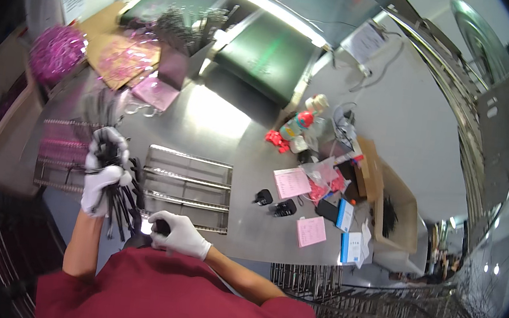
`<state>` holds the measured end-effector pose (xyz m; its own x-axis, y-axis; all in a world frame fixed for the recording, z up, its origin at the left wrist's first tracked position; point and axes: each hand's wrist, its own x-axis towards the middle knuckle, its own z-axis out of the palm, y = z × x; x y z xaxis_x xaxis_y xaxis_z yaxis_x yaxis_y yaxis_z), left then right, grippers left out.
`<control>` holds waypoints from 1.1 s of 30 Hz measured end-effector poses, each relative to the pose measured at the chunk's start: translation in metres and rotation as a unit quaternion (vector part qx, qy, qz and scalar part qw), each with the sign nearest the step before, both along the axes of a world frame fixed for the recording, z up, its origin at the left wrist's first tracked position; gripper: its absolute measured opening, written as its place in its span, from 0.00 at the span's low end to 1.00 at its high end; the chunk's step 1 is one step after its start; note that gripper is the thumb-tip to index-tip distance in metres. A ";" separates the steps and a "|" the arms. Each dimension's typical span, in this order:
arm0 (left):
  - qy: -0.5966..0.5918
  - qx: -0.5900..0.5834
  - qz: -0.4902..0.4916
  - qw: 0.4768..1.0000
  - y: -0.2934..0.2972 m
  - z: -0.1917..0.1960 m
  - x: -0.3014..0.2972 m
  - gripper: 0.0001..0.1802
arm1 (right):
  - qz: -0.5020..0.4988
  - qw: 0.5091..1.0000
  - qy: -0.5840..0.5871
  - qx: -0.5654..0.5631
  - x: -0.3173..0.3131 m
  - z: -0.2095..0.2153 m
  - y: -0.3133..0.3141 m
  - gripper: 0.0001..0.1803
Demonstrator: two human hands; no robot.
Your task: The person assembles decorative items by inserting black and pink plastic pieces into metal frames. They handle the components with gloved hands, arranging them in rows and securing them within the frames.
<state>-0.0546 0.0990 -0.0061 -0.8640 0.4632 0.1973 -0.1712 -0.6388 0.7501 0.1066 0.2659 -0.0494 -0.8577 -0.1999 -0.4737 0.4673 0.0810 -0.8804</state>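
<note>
I'm over a broad grey sheet-metal worktop (252, 155), using the silver rectangular wire rack (187, 178) as landmark. Left of the rack, a loose bundle of thin black cables (118, 205) hangs clamped in my white-gloved left hand (100, 179); I'd grip it firmly, ends aligned (they look prone to tangling). By the rack's near edge, my white-gloved right hand (182, 236) curls round something dark, pinched or not I can't tell. I'd clear the rack's rim; bare metal beyond its far side offers most room, while blocky black plastic pieces (284, 209) crowd its right.
</note>
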 end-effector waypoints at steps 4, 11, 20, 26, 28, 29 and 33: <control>-0.008 -0.008 -0.016 1.000 0.037 -0.028 0.036 0.26 | -0.114 0.978 0.042 -0.170 0.007 -0.042 0.017 0.23; -0.171 0.016 -0.150 0.974 0.024 -0.024 0.016 0.34 | -0.109 0.868 0.400 0.273 0.016 -0.017 0.014 0.23; -0.176 0.167 -0.094 0.966 -0.017 -0.018 0.011 0.33 | -0.131 0.983 0.129 -0.023 0.010 -0.015 0.016 0.21; 0.069 -0.100 0.082 0.989 0.002 0.009 0.042 0.33 | -0.040 0.973 0.179 0.139 -0.042 -0.015 -0.001 0.25; 0.068 -0.252 0.027 0.965 -0.011 0.017 0.049 0.32 | -0.003 0.910 0.306 0.280 -0.050 -0.021 -0.014 0.23; -0.060 -0.159 0.027 0.985 -0.019 0.003 0.047 0.30 | 0.112 0.891 0.275 0.344 -0.048 -0.009 -0.020 0.23; -0.214 0.174 0.012 0.961 -0.100 -0.013 0.007 0.29 | 0.161 0.893 0.304 0.291 -0.035 -0.014 0.003 0.22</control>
